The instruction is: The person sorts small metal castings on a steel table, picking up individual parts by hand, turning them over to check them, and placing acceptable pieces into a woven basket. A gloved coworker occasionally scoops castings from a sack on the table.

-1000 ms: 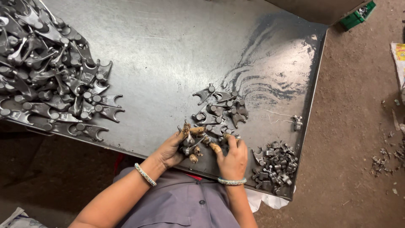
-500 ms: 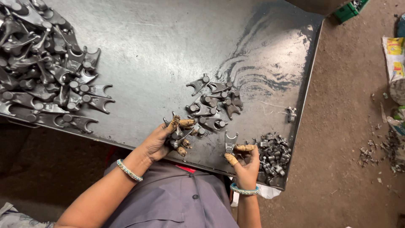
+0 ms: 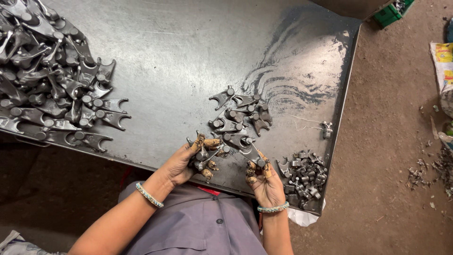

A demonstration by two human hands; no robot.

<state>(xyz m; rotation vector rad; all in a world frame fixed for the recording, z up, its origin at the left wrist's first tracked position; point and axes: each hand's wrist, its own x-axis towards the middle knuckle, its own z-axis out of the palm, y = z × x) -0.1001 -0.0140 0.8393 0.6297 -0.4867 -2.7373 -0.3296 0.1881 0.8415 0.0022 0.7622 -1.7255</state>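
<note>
Left hand (image 3: 181, 163) closed round a cluster of forked metal castings (image 3: 207, 153), grip clamped, taped fingertips (image 3: 200, 140) over the top
Right hand (image 3: 265, 182) pinching a single forked casting (image 3: 250, 150) by its round boss end, fork pointing away from grip
Both held just above near edge of dark steel bench (image 3: 179, 52)
Loose group of same castings (image 3: 240, 113) just beyond both grips
Small heap of finished pieces (image 3: 304, 177) just right of right grip, at bench corner
Big pile (image 3: 47, 80) well off to left of left grip
Judged: castings stiff, dense, heavy for size, possibly oily, so slippery; fork tips sharpish; best taken at boss or shank, not tines
</note>
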